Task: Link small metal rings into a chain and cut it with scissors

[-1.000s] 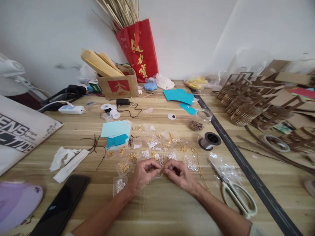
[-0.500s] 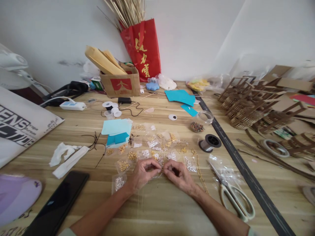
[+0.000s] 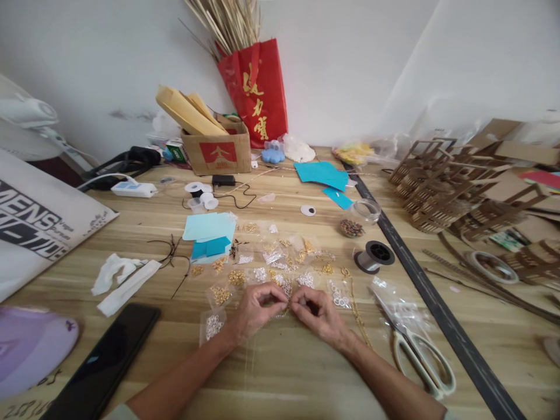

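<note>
My left hand (image 3: 258, 306) and my right hand (image 3: 317, 309) meet near the middle of the wooden table, fingertips pinched and almost touching. What they pinch is too small to make out; a thin silvery chain (image 3: 280, 315) shows by the left fingertips, and fine threads hang below my left hand. Just beyond lie small clear bags of gold beads (image 3: 237, 277) and silver beads (image 3: 305, 279). A bag of silver rings (image 3: 339, 294) and a gold chain (image 3: 357, 312) lie right of my right hand. Another bag of silver rings (image 3: 214, 325) is beside my left wrist.
White-handled scissors (image 3: 422, 356) and a wire spool (image 3: 374, 256) lie to the right, near a dark strip (image 3: 420, 280). A black phone (image 3: 105, 356) is at the lower left. Blue paper (image 3: 321, 174), a cardboard box (image 3: 216, 154) and a red bag (image 3: 262, 93) stand or lie farther back.
The view has shifted slightly, so the table items appear a little to the right and lower. Both hands keep the same pinched pose.
</note>
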A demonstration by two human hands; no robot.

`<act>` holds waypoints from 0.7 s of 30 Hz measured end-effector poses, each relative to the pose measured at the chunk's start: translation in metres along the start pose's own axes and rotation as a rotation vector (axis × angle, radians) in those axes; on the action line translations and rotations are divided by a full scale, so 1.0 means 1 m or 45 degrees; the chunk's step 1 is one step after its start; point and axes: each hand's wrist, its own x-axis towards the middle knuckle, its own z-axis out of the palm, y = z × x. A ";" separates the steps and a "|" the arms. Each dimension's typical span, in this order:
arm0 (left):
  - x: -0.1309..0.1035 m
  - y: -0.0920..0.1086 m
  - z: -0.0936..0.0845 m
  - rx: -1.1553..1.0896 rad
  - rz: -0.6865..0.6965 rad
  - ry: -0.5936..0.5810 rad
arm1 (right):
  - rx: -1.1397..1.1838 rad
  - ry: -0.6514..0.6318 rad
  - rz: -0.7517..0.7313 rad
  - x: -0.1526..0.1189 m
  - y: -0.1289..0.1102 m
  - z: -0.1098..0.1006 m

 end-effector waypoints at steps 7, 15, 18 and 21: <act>0.000 0.004 0.001 0.021 0.005 0.006 | -0.010 -0.008 -0.013 0.000 0.000 0.000; -0.001 0.001 -0.001 0.087 0.016 -0.017 | -0.030 -0.025 -0.012 0.001 0.002 0.000; -0.001 0.001 -0.001 0.077 0.030 -0.012 | -0.058 -0.030 0.003 0.001 0.003 -0.001; 0.000 0.003 0.000 0.040 -0.012 -0.002 | -0.068 -0.032 -0.008 0.001 0.003 -0.001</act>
